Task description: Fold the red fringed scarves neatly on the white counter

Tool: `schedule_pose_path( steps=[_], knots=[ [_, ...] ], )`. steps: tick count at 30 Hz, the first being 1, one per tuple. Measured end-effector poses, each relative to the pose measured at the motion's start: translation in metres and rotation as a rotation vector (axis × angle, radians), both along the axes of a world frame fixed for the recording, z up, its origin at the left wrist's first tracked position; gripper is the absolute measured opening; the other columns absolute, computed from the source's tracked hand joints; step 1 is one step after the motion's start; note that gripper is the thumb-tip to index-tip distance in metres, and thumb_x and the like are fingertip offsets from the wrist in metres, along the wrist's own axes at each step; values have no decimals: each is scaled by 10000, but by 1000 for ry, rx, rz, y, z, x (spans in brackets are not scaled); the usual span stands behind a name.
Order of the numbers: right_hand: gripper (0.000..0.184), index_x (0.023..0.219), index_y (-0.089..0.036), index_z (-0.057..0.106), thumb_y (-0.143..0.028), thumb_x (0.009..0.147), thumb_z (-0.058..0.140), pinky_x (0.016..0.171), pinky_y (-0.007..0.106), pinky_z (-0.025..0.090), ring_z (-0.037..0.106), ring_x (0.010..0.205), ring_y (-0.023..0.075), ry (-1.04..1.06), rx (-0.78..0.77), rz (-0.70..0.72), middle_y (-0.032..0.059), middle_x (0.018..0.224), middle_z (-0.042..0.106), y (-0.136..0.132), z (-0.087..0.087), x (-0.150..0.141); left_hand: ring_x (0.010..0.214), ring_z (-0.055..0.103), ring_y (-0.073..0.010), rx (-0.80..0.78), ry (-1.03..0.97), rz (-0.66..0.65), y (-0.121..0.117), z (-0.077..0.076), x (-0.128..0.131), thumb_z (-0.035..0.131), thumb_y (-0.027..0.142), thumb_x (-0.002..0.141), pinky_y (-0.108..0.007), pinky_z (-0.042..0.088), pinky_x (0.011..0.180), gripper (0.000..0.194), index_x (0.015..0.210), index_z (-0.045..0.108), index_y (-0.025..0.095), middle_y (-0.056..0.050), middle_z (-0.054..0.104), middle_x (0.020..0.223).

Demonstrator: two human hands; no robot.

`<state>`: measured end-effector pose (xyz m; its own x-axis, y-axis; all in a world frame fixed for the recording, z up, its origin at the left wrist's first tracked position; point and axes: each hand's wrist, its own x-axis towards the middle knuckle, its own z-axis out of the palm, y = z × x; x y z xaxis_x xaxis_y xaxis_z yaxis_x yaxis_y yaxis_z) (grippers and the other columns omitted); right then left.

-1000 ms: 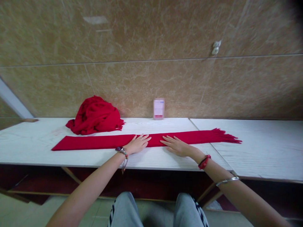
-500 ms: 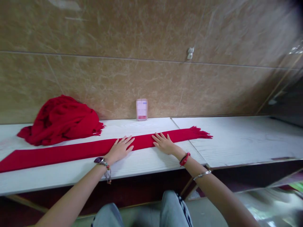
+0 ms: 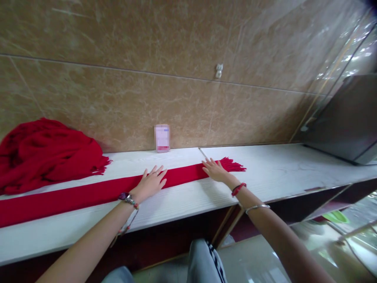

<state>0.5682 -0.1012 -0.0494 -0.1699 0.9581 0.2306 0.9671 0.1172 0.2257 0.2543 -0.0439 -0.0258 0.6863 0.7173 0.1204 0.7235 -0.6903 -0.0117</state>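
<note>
A red scarf (image 3: pixel 85 195), folded into a long narrow strip, lies flat across the white countertop, its fringed end on the right and its left end outside the view. My left hand (image 3: pixel 149 184) rests on the middle of the strip with fingers spread. Close to the fringe, my right hand (image 3: pixel 216 171) is over the scarf with its fingers stretched out; whether it presses on the cloth I cannot tell. Behind the strip on the left sits a crumpled heap of red fringed cloth (image 3: pixel 50 153).
Against the tiled wall (image 3: pixel 118 102) stands a small blurred card or screen (image 3: pixel 162 138). The white countertop (image 3: pixel 273 173) has a seam near the fringe. A dark grey box-like object (image 3: pixel 341 114) stands at the far right. Open shelves (image 3: pixel 179 224) lie below the counter.
The view has swung to the right, bringing the grey object into sight. My right hand has slid right along the scarf toward the fringe, while my left hand stays on the strip.
</note>
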Motion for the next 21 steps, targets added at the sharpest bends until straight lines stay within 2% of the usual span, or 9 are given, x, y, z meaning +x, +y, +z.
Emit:
schedule_pose_path(
  steps=[3,6,8,10,14,16,19,21],
  knots=[
    [422,1311,-167,390,-295,927,269,930,564,350,235,1298,315,29,-10,209,146,1405,314,17,2,-46,1327,185,-249,18,-61,-105,4,-7,42,278,348,891,-504,206,1025,473,1346,316,221,-66,256,1442],
    [431,1333,-184,351,-314,936,246,940,540,355,261,1293,287,10,-45,289,128,1402,325,24,-2,-52,1307,250,-239,24,-65,-141,8,-18,63,264,357,896,-469,246,1017,471,1342,325,221,-70,298,1424],
    [414,1317,-187,376,-297,936,256,937,544,355,261,1293,285,-17,-55,257,127,1404,322,22,-6,-30,1301,265,-234,44,-51,-150,9,-23,65,259,348,897,-460,249,1017,466,1339,336,220,-66,312,1418],
    [392,1287,-182,418,-254,934,264,932,559,351,250,1297,290,-48,-77,189,122,1409,313,16,-9,5,1300,268,-233,59,-37,-157,10,-24,63,262,338,894,-458,255,1014,467,1338,341,215,-65,309,1419],
    [405,1305,-168,391,-198,926,252,918,586,350,243,1299,292,-44,-125,-24,128,1422,280,2,-13,81,1287,295,-227,75,-44,-156,9,-23,62,271,330,888,-444,259,1012,460,1330,355,232,-56,326,1412],
    [414,1314,-191,377,-191,923,243,889,621,352,246,1298,298,-27,-151,-139,124,1424,278,-4,-12,109,1288,295,-222,75,-50,-154,9,-23,63,279,324,884,-437,254,1014,459,1327,361,235,-52,340,1405],
    [409,1283,-242,421,-198,919,239,848,678,331,275,1282,318,-8,-187,-271,117,1413,307,-7,-6,127,1294,282,-218,73,-71,-154,12,-26,64,284,327,882,-433,243,1019,463,1327,361,226,-53,352,1398],
    [406,1284,-232,423,-224,920,242,873,671,309,267,1285,321,28,-136,-307,135,1407,314,-5,0,116,1293,285,-214,66,-89,-152,13,-27,65,286,336,882,-430,239,1022,465,1327,362,223,-53,354,1397]
  ],
)
